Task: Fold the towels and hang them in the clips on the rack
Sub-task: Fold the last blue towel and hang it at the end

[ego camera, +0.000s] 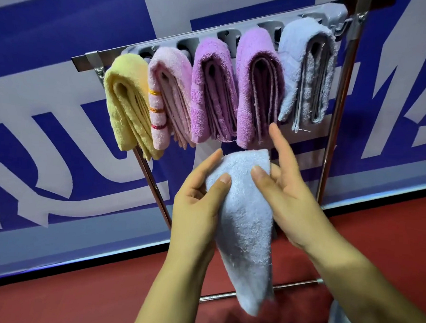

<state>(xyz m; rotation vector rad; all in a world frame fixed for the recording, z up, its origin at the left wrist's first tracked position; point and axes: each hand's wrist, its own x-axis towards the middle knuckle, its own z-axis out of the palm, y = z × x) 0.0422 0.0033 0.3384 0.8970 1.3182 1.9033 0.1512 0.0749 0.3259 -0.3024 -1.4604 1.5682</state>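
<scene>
- Towel (245, 227), pale blue, held up in front of the rack (331, 147), below the hanging row; upper end folded over, lower end tapering down to a loose point.
- Left hand (195, 205) grips the towel's left edge: thumb lies on the front, fingers go behind the cloth.
- Right hand (287, 192) holds the right edge near the top, thumb pressed on the front; forefinger sticks up straight and free, the other fingers are hidden behind the towel.
- Step in hand, as I read it: finishing the fold before clipping. Best to square the edges and flatten the loose tail first, so a neat folded top goes into a clip.
- Clip bar (321, 12) carries five folded towels side by side: yellow towel (126, 102), pink towel (166, 89), purple towel (211, 87), second purple towel (257, 89), blue towel (303, 67).
- A little bar shows to the right of the blue one; cannot tell whether a clip there is free.
- In the way: hung towels sit packed, touching; pushing another in could nudge a neighbour loose.
- Behind: blue-and-white banner (62, 104); red floor (76, 302) below; rack's bottom rail (291, 286) crosses behind the towel's tail.
</scene>
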